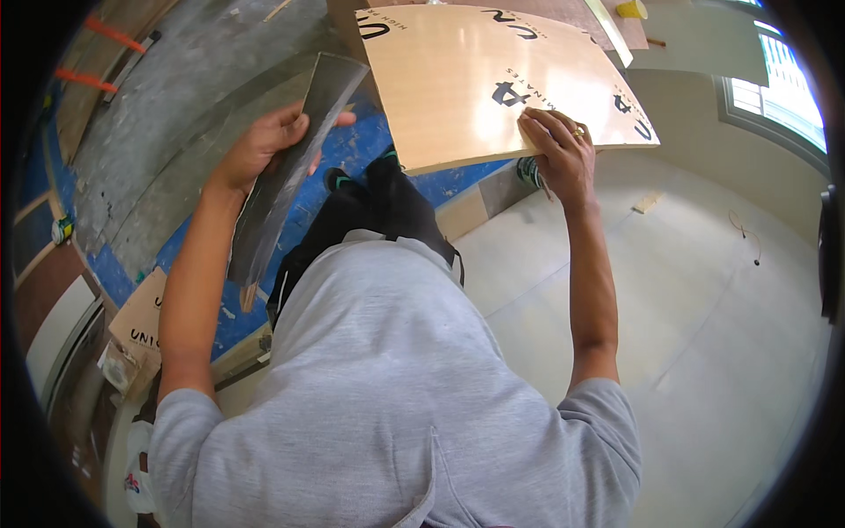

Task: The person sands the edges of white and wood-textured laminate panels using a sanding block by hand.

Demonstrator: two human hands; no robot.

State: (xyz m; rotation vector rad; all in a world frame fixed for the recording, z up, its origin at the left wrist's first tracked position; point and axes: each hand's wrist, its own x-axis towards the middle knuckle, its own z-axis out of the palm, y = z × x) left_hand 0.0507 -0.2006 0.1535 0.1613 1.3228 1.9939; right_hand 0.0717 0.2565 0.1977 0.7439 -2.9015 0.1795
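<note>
In my left hand [264, 145] is a long, narrow dark grey strip [280, 194], held slantwise beside my legs. My thumb lies on one side of it, and some fingertips show past the other edge. My right hand [563, 154] grips the near edge of a flat board [449, 97] with a shiny tan face and black printing. The fingers rest on top of that face; the thumb is mostly hidden. Strip and board lie close together near the board's left corner, and I cannot tell whether they touch.
A blue sheet [365, 132] covers the floor around my feet. Pale panels [528, 273] spread to the right, with a small wood piece [647, 203] and a thin cable [744, 231]. A can [528, 172] stands below the board. Tan offcuts [136, 321] lie at left; a yellow cup [631, 9] sits far off.
</note>
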